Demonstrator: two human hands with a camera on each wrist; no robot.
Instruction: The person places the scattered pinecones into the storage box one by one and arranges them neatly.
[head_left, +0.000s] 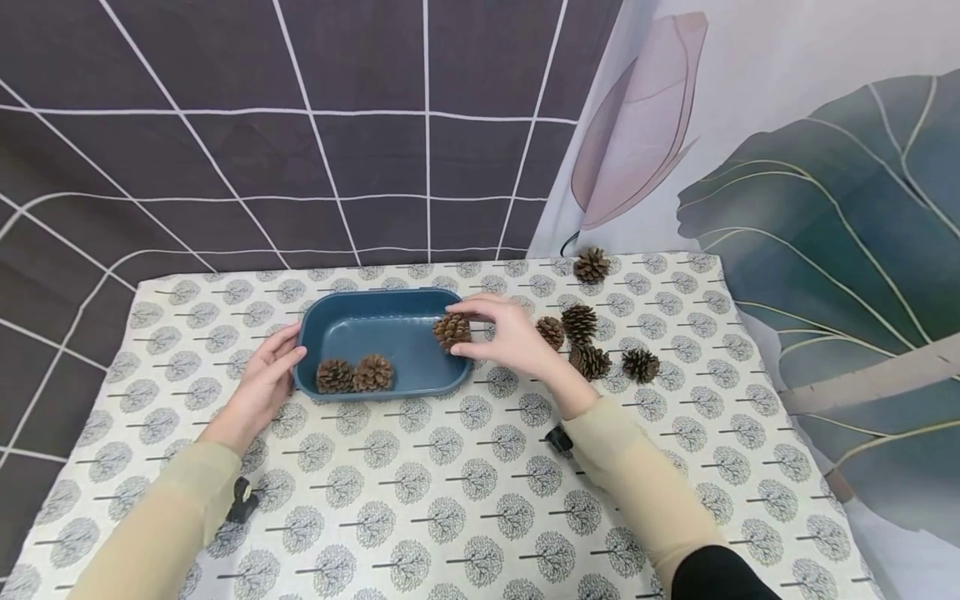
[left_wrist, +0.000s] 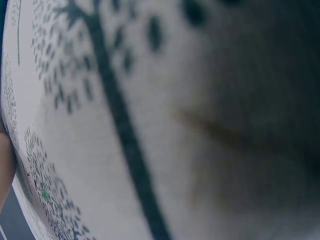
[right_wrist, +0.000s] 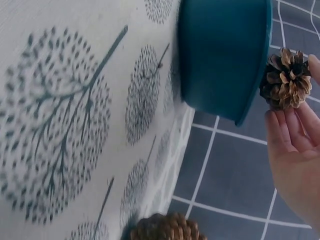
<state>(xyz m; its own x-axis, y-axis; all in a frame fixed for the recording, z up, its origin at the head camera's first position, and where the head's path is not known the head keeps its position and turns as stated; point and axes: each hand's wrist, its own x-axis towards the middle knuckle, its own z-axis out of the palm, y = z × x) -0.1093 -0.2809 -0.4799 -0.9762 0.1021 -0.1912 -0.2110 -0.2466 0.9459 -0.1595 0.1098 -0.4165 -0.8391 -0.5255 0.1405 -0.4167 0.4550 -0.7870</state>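
Pine cones (head_left: pixel 373 372): two are placed in the blue tub (head_left: pixel 390 333), one is pinched above it by the right hand (head_left: pixel 508 335), five are left outside; the tub's end is touched by the seemingly unclenched left hand (head_left: pixel 264 379).

Head looks down; wrist views sit near cloth (head_left: pixel 480 450); head, right share tub (head_left: pixel 360 337).

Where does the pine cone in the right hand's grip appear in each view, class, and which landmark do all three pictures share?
Head: the held pine cone is near the picture's middle, at the right end of the blue tub, in the right hand's grip.
Left wrist: not in this picture.
Right wrist: upper right, beside the tub.
Shared landmark: the tree-print tablecloth, visible in all three views.
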